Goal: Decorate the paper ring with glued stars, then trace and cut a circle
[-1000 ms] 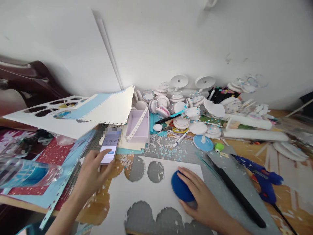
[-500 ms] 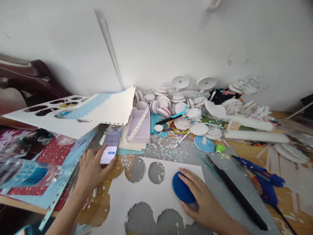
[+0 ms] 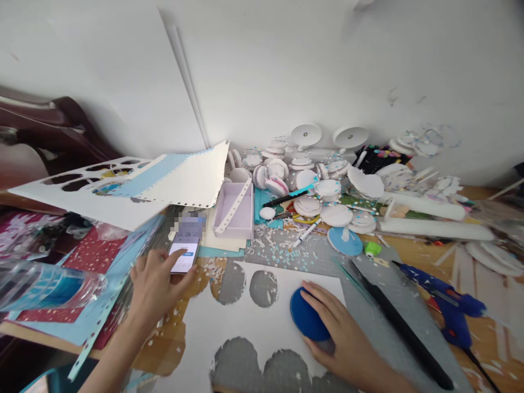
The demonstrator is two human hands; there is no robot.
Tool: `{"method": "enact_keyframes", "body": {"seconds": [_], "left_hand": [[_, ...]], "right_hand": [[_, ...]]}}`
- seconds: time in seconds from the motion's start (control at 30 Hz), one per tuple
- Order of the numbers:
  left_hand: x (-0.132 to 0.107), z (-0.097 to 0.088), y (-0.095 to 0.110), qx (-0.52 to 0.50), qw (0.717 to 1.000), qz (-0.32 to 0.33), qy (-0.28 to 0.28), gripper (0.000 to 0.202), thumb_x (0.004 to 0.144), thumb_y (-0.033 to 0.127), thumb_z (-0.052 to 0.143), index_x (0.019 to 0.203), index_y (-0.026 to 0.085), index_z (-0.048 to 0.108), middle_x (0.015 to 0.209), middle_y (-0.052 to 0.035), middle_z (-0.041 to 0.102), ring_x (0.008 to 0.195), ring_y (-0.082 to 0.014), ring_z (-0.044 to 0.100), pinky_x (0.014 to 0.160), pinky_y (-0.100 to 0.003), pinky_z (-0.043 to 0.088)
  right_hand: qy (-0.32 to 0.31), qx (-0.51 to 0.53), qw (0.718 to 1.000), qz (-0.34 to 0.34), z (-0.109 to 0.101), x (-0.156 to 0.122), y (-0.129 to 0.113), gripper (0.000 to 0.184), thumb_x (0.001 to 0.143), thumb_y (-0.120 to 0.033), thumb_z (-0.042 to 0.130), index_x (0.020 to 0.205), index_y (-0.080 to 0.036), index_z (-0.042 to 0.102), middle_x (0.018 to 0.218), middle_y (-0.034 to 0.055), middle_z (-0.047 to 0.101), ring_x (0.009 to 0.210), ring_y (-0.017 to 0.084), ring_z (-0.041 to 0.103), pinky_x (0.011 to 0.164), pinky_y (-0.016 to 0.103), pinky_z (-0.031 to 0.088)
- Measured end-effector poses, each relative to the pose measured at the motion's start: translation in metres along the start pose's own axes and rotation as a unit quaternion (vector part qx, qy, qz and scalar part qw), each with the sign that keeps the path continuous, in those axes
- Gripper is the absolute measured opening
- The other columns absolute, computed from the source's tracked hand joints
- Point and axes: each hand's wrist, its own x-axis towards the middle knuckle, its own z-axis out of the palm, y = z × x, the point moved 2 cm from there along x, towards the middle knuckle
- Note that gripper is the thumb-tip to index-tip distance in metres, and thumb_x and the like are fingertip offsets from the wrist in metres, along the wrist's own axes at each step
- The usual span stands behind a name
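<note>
My left hand (image 3: 158,281) lies over the lower part of a phone (image 3: 186,261), its fingers apart and the index fingertip on the lit screen, which shows a timer. My right hand (image 3: 335,333) curves round a blue round disc (image 3: 308,314), thumb on the near side and fingers over the top. The disc rests flat on a white sheet (image 3: 245,322) with several ragged round holes cut in it. Its exact kind I cannot make out. Beneath the sheet is a grey cutting mat (image 3: 356,316).
A black-handled knife-like tool (image 3: 403,325) and a blue glue gun (image 3: 446,305) lie to the right. Behind are a lilac box (image 3: 235,210), white discs (image 3: 335,214) and paper scraps. A clear bottle (image 3: 53,286) lies at left.
My left index finger has come down onto the phone screen. The right hand stays on the blue disc; the view has shifted slightly.
</note>
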Motion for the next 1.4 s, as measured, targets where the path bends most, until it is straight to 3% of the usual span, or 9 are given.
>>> {"method": "enact_keyframes", "body": {"seconds": [0.13, 0.27, 0.5, 0.7, 0.9, 1.17, 1.3, 1.4], "left_hand": [[-0.001, 0.001, -0.001, 0.002, 1.0, 0.011, -0.017, 0.043, 0.082, 0.055, 0.053, 0.112, 0.028, 0.068, 0.101, -0.0135, 0.054, 0.094, -0.0365, 0.048, 0.076, -0.048, 0.037], [0.005, 0.0, -0.001, 0.005, 1.0, -0.014, 0.01, 0.045, 0.083, 0.054, 0.051, 0.115, 0.025, 0.065, 0.108, -0.0138, 0.054, 0.099, -0.0375, 0.048, 0.08, -0.048, 0.038], [0.027, 0.018, -0.005, 0.008, 0.998, -0.045, 0.048, 0.075, 0.076, 0.064, 0.048, 0.125, 0.007, 0.048, 0.117, -0.0201, 0.056, 0.113, -0.038, 0.047, 0.096, -0.046, 0.034], [0.049, 0.028, -0.001, 0.025, 0.995, -0.084, -0.05, 0.089, 0.072, 0.068, 0.047, 0.129, -0.001, 0.042, 0.115, -0.0256, 0.055, 0.114, -0.0425, 0.047, 0.091, -0.045, 0.037], [0.064, 0.026, -0.001, 0.009, 0.987, -0.114, -0.112, 0.089, 0.069, 0.071, 0.045, 0.119, -0.003, 0.049, 0.107, -0.027, 0.058, 0.109, -0.0438, 0.051, 0.087, -0.044, 0.041], [0.074, 0.009, -0.01, -0.019, 0.976, -0.133, -0.17, 0.078, 0.058, 0.063, 0.057, 0.105, 0.001, 0.053, 0.103, -0.0262, 0.061, 0.111, -0.0469, 0.05, 0.082, -0.045, 0.045], [0.054, -0.009, -0.012, -0.053, 0.972, -0.149, -0.175, 0.067, 0.063, 0.057, 0.057, 0.108, 0.008, 0.045, 0.095, -0.0174, 0.064, 0.088, -0.0375, 0.064, 0.064, -0.037, 0.049], [0.033, -0.03, -0.004, -0.118, 0.967, -0.152, -0.169, 0.067, 0.063, 0.056, 0.062, 0.109, 0.012, 0.041, 0.089, -0.0142, 0.064, 0.08, -0.0334, 0.066, 0.059, -0.035, 0.049]], "right_hand": [[0.007, -0.008, 1.0, -0.008, -0.001, 0.0, -0.001, 0.066, 0.081, -0.028, 0.057, 0.142, -0.019, 0.034, 0.147, 0.0108, 0.039, 0.134, 0.029, 0.038, 0.106, 0.047, 0.041], [0.004, -0.014, 1.0, -0.008, -0.001, 0.001, -0.001, 0.066, 0.081, -0.027, 0.057, 0.142, -0.018, 0.034, 0.147, 0.011, 0.039, 0.135, 0.029, 0.037, 0.106, 0.048, 0.041], [0.007, -0.009, 1.0, -0.01, 0.001, 0.0, 0.0, 0.065, 0.081, -0.028, 0.057, 0.142, -0.017, 0.036, 0.147, 0.0115, 0.039, 0.135, 0.029, 0.037, 0.106, 0.047, 0.04], [0.001, -0.011, 1.0, -0.009, 0.001, 0.001, 0.0, 0.066, 0.081, -0.028, 0.057, 0.142, -0.017, 0.035, 0.148, 0.0111, 0.038, 0.135, 0.029, 0.036, 0.106, 0.049, 0.041], [0.002, -0.003, 1.0, -0.004, 0.0, 0.001, -0.001, 0.066, 0.081, -0.028, 0.057, 0.142, -0.017, 0.035, 0.147, 0.0119, 0.039, 0.135, 0.029, 0.037, 0.106, 0.048, 0.041], [-0.021, -0.023, 0.999, -0.005, 0.0, 0.001, -0.001, 0.065, 0.083, -0.028, 0.054, 0.143, -0.016, 0.032, 0.149, 0.0119, 0.036, 0.137, 0.028, 0.033, 0.107, 0.047, 0.038], [-0.033, -0.062, 0.997, -0.023, -0.013, 0.009, -0.003, 0.064, 0.083, -0.034, 0.054, 0.142, -0.018, 0.035, 0.147, 0.0115, 0.039, 0.134, 0.029, 0.036, 0.109, 0.051, 0.03], [-0.027, -0.096, 0.994, -0.049, -0.034, 0.022, -0.009, 0.063, 0.08, -0.042, 0.058, 0.137, -0.019, 0.043, 0.143, 0.0115, 0.043, 0.13, 0.033, 0.038, 0.109, 0.057, 0.022]]}}
